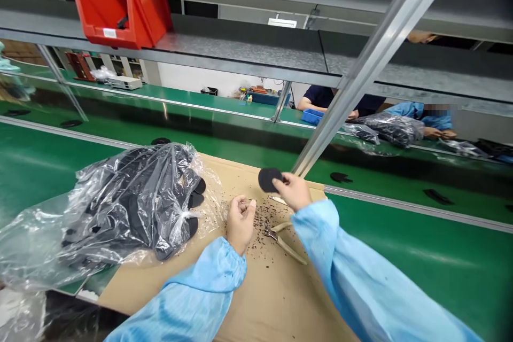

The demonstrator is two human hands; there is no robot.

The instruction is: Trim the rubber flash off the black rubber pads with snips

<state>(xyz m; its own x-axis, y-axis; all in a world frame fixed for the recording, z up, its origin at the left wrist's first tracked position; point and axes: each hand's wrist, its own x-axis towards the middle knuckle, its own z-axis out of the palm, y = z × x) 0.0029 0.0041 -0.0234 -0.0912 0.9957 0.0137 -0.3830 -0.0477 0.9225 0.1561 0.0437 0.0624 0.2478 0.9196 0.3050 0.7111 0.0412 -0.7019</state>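
My right hand [295, 191] pinches a round black disc [268, 179] at its edge between thumb and fingers, raised just above the far end of a cardboard sheet [276, 299]. The disc, too round to show a long axis, stands tilted with its face turned toward my left. My left hand [240, 223] hangs nearby, its fingertips [243, 204] bunched closed; anything between them is too small to tell. Below, pliers [281, 240] lie on the cardboard among black crumbs [262, 224], handles spread toward my right. To my left sits a clear plastic bag [132, 208] of black pieces. A green conveyor belt [404, 246] runs past the sheet, a red plastic bin [120, 10] sits on the shelf above, and across the line a co-worker's blue sleeve [409, 111] shows beside another bag [395, 128].
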